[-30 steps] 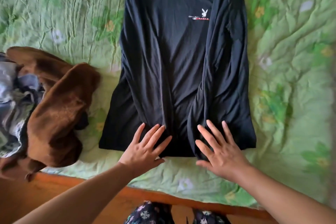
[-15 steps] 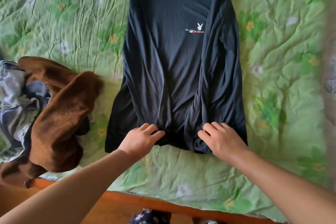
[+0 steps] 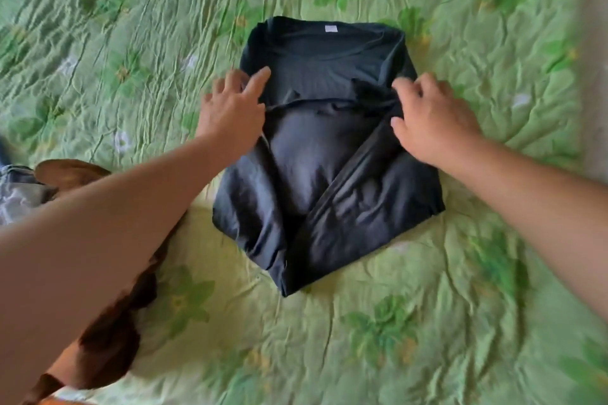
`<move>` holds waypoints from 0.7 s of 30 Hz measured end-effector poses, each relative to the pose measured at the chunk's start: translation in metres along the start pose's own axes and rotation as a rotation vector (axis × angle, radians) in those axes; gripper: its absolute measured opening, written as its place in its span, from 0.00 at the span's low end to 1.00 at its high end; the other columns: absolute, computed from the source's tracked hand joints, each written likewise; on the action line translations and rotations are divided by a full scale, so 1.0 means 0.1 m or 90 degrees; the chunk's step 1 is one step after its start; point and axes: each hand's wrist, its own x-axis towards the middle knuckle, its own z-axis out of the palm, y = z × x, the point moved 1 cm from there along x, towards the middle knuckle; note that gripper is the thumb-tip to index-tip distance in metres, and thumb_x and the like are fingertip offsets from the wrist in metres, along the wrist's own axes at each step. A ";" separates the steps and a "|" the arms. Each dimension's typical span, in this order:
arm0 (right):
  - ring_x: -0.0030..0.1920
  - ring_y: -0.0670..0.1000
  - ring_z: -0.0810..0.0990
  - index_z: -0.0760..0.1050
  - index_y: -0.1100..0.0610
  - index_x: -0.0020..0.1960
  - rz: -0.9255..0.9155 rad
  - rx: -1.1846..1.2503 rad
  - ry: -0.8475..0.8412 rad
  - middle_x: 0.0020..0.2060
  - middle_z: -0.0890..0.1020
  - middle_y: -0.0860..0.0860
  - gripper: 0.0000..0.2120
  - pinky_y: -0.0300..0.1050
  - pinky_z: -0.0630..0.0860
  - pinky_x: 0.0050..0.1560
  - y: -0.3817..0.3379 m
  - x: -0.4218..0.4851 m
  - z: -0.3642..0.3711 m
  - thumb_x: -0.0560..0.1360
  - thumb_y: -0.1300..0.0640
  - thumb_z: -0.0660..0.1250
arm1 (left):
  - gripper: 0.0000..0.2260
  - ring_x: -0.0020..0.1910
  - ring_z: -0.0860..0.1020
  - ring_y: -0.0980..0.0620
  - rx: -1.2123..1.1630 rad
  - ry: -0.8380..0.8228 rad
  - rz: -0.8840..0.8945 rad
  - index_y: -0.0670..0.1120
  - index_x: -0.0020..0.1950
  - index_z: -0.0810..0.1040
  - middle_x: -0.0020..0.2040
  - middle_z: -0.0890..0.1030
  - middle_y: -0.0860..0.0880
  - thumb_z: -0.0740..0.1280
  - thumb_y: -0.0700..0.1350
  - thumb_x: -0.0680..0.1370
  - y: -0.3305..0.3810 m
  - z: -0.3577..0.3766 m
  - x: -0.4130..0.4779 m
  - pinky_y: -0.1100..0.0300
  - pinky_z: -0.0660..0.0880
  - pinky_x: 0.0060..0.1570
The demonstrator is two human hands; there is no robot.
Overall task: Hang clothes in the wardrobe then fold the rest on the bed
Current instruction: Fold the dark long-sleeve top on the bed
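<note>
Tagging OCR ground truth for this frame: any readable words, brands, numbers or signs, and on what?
No readable text in this frame.
White neck tag inside the collar of the dark shirt: too small and blurred to read.
Dark shirt, folded: no print on the parts that show.
Green floral bedspread: pattern only.
Brown garment: no lettering visible.

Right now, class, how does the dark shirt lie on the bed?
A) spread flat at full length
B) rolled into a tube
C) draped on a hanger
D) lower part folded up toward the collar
D: the dark shirt has its hem across the chest, below the collar, between the left hand and the right hand.
</note>
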 end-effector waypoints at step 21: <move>0.39 0.56 0.74 0.64 0.47 0.63 -0.037 -0.099 -0.406 0.43 0.77 0.51 0.16 0.51 0.74 0.41 -0.27 -0.08 0.52 0.76 0.57 0.57 | 0.14 0.55 0.71 0.49 0.251 -0.280 0.484 0.55 0.55 0.80 0.53 0.74 0.54 0.68 0.58 0.72 -0.28 0.54 -0.81 0.53 0.67 0.54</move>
